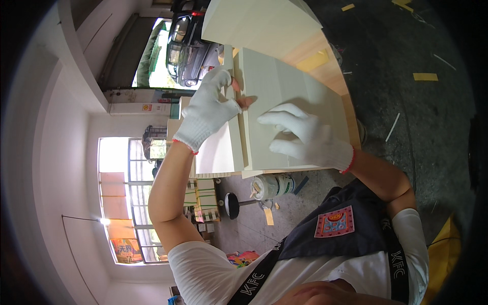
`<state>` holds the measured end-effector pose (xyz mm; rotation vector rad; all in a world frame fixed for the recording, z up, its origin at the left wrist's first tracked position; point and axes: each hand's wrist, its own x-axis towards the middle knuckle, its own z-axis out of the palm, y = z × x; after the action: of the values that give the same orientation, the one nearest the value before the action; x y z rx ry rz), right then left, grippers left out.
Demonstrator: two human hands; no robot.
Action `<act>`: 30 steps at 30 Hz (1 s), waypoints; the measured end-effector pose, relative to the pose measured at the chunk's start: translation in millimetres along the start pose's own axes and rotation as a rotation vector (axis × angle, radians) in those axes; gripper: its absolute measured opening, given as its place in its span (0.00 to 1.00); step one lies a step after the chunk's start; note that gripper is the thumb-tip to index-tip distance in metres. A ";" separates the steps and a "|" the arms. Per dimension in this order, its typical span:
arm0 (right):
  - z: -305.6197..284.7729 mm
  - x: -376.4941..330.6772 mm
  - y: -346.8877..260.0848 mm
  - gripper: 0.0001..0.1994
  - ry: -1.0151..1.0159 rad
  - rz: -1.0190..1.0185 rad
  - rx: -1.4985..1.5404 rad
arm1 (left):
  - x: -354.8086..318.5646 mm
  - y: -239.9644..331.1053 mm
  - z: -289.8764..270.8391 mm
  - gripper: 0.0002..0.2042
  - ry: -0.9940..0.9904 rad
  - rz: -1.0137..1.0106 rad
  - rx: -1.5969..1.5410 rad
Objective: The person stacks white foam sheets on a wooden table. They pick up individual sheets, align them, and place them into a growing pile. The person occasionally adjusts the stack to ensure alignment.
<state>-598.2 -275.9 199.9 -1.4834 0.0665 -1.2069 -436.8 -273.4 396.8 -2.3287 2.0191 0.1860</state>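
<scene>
A pale wooden panel (284,76) lies in front of me, beside a second pale panel (223,147) with a narrow gap along their edges. My left hand (203,107), in a white knitted glove with bare fingertips showing, is bent round the raised panel edge at this gap. Its thumb and forefinger tips touch the wood. My right hand (305,132), gloved too, rests on the right-hand panel with its fingers stretched and apart, holding nothing. Its wrist is near the panel's outer edge. The underside of the panels is hidden.
Another pale board (259,20) stands beyond the panels. A white bucket (272,187) sits on the floor below them, near a round black stool seat (232,205). Yellow paper scraps (425,77) lie on the dark floor. A dark vehicle (185,46) is outside the doorway.
</scene>
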 end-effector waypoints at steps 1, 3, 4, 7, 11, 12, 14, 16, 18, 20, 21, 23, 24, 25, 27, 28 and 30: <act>0.0 -0.8 -0.7 0.21 -0.006 0.000 0.009 | 0.0 -2.0 -1.2 0.14 -0.014 -0.006 -0.007; -0.7 -1.4 -1.1 0.21 -0.013 0.001 0.020 | -0.7 -6.4 -4.7 0.14 -0.028 -0.013 -0.051; -0.7 -1.3 -1.7 0.21 -0.020 0.006 0.027 | -2.5 -8.9 -7.2 0.15 -0.027 -0.020 -0.087; -2.0 0.1 -0.9 0.21 -0.012 -0.004 0.003 | -1.8 0.3 -10.6 0.13 -0.049 -0.060 -0.053; 0.1 -0.3 1.1 0.21 0.015 -0.027 -0.009 | -2.1 -1.2 -10.0 0.13 -0.064 -0.049 -0.092; 0.3 -0.3 1.2 0.21 0.015 -0.012 0.009 | -1.9 -2.0 -9.9 0.13 -0.066 -0.041 -0.091; 0.3 -0.8 1.2 0.21 -0.007 0.029 0.043 | -2.3 -4.0 -9.8 0.13 -0.069 -0.028 -0.089; 1.3 -1.1 0.7 0.21 -0.020 0.051 0.059 | -1.2 -22.3 -8.5 0.14 -0.055 0.023 -0.161; 1.1 -0.8 0.4 0.21 -0.013 0.052 0.051 | 0.1 -27.0 -8.1 0.16 -0.056 0.031 -0.189; 1.0 -0.7 1.3 0.21 -0.015 0.054 0.055 | 1.5 -21.3 -8.5 0.16 -0.069 -0.010 -0.175; 0.6 -0.5 2.1 0.21 -0.015 0.056 0.056 | 1.9 -14.5 -8.6 0.17 -0.074 -0.038 -0.168; 0.2 -0.4 2.8 0.22 -0.021 0.050 0.046 | -0.1 -0.3 -8.0 0.17 -0.083 -0.096 -0.152; 0.3 -0.5 2.8 0.22 -0.025 0.047 0.042 | 0.2 -2.1 -6.5 0.18 -0.057 -0.014 -0.081; 0.4 -0.6 2.9 0.22 -0.026 0.047 0.040 | 1.0 -6.0 -4.3 0.18 -0.032 0.069 -0.009; 0.8 -0.9 3.0 0.22 -0.028 0.048 0.037 | 1.0 -7.3 -3.8 0.18 -0.015 0.135 0.047; 0.8 -0.9 2.7 0.22 -0.030 0.049 0.038 | 0.3 -5.6 -5.4 0.18 -0.024 0.119 0.031; 0.1 -0.8 2.6 0.22 -0.035 0.053 0.036 | 0.9 -0.3 -7.4 0.15 -0.062 -0.003 -0.054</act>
<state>-597.1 -276.1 197.5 -1.4619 0.0600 -1.1334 -436.0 -275.1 404.0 -2.3263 2.0071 0.3124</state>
